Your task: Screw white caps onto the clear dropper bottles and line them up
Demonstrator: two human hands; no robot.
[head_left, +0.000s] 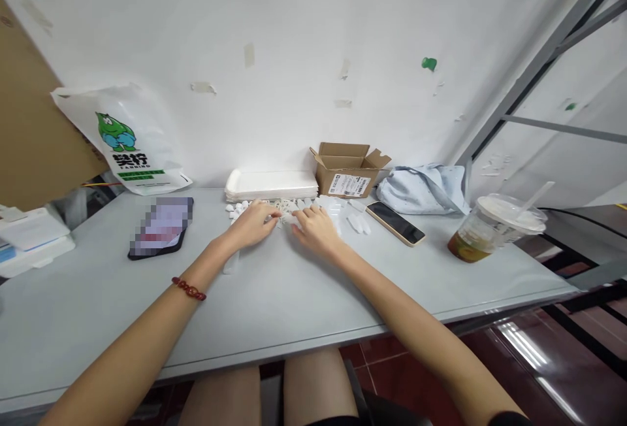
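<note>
My left hand (pixel 252 223) and my right hand (pixel 316 229) come close together over the grey table, fingers curled inward. Between their fingertips is a small whitish piece (pixel 287 218), too small to make out. Just behind my fingers lies a pile of small cream-coloured ring-like pieces (pixel 283 205). Small white caps (pixel 236 208) lie beside my left hand. To the right of my right hand are several clear, flat plastic pieces (pixel 359 222). Another translucent strip (pixel 232 262) rests below my left wrist.
White stacked trays (pixel 272 185) and an open cardboard box (pixel 347 174) stand against the wall. One phone (pixel 164 227) lies left, another phone (pixel 396 222) right. A drink cup (pixel 482 230), a pale blue cloth bag (pixel 424 191) and a white plastic bag (pixel 130 138) flank the workspace.
</note>
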